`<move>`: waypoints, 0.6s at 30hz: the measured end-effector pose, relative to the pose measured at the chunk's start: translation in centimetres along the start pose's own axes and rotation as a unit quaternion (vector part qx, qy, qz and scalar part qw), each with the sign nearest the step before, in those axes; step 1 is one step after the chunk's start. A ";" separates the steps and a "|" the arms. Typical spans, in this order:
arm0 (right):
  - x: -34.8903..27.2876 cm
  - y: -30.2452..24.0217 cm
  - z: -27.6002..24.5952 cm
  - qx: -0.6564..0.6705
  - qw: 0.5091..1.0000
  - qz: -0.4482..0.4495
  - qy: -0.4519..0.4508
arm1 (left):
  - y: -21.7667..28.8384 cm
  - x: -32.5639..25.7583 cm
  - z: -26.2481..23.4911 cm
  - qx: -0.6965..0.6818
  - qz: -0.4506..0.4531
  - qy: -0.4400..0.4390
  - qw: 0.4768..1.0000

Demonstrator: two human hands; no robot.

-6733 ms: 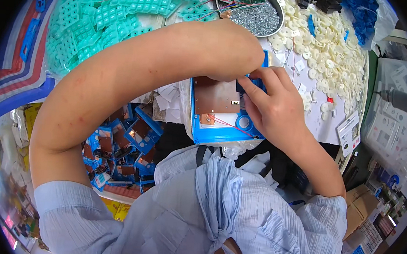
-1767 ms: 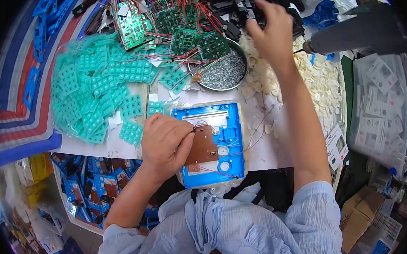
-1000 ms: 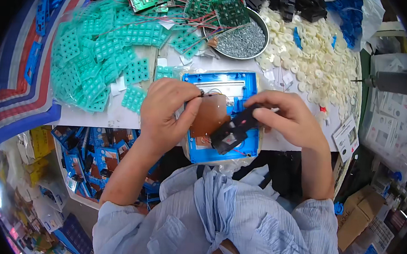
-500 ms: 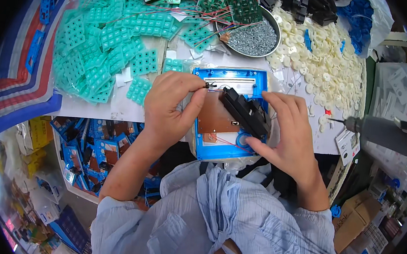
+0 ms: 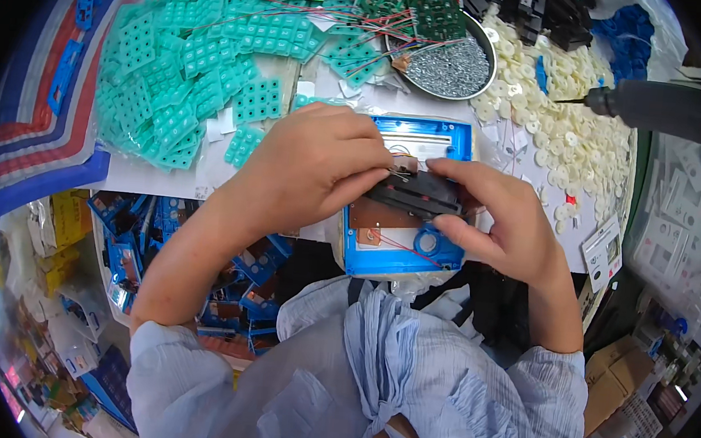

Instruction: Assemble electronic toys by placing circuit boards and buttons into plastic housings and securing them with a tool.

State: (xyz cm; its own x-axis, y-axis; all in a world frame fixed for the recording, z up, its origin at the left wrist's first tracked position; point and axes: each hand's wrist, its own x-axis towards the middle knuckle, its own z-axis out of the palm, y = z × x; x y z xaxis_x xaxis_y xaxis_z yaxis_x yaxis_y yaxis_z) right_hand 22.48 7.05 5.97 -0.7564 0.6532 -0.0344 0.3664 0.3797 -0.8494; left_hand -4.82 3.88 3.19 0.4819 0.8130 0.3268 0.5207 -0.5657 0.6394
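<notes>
The black part (image 5: pixel 415 194) is gripped by both hands (image 5: pixel 310 162) (image 5: pixel 502 223) above the blue housing (image 5: pixel 401 260); it should be seated squarely, wires kept clear.

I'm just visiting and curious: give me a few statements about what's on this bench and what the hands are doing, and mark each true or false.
1. Both hands hold a black part over the blue case. True: left hand and right hand both grip it.
2. The metal bowl holds screws. True.
3. The teal keypads lie to the person's right. False: they are piled on the left, beyond the left hand.
4. The power screwdriver is in the right hand. False: it sits apart at the far right, no hand on it.
5. The white round pieces lie inside the bowl. False: they are spread on the table right of it.
</notes>
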 end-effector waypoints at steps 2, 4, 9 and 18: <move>0.1 0.2 0.4 -0.080 0.995 -0.053 0.007 | -0.1 0.5 -0.2 0.016 0.003 -0.017 1.000; 0.2 -0.4 1.1 -0.170 0.982 -0.082 0.011 | -0.2 0.8 -0.3 0.011 0.010 -0.025 1.000; -0.1 0.5 1.0 -0.124 0.990 -0.072 0.017 | -0.7 0.9 -0.3 -0.002 0.017 -0.038 0.999; 1.0 1.0 1.1 -0.090 0.994 -0.059 0.002 | -1.3 1.3 -0.4 -0.010 0.030 -0.090 0.995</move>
State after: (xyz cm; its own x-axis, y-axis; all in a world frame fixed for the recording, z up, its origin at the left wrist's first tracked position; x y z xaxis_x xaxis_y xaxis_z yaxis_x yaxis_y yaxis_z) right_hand 21.48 7.39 4.50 -0.7978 0.5997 0.0623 0.3671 0.5651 -0.7388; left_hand -5.14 5.73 3.06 0.6311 0.7386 0.2370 0.4738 -0.6089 0.6361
